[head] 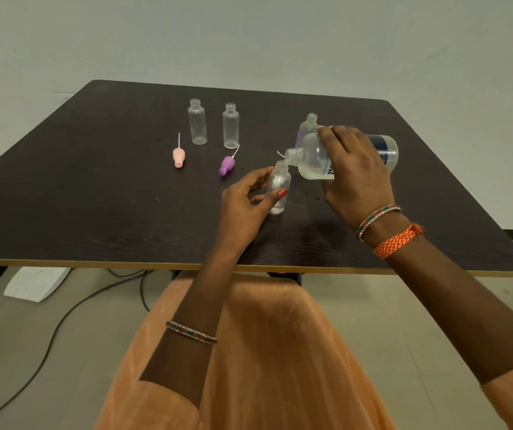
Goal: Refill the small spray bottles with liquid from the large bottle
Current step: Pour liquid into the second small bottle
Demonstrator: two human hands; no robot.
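I see dark table [93,212] | far side: two open bottles [197,122] [231,126] | mid-table: pink cap [178,156], purple cap [227,165]

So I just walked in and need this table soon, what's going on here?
A person is refilling small spray bottles. The right hand tips the large bottle so its mouth meets the small bottle that the left hand steadies on the table. Three more open bottles stand behind, two of them looking empty. A pink spray cap and a purple one lie off.
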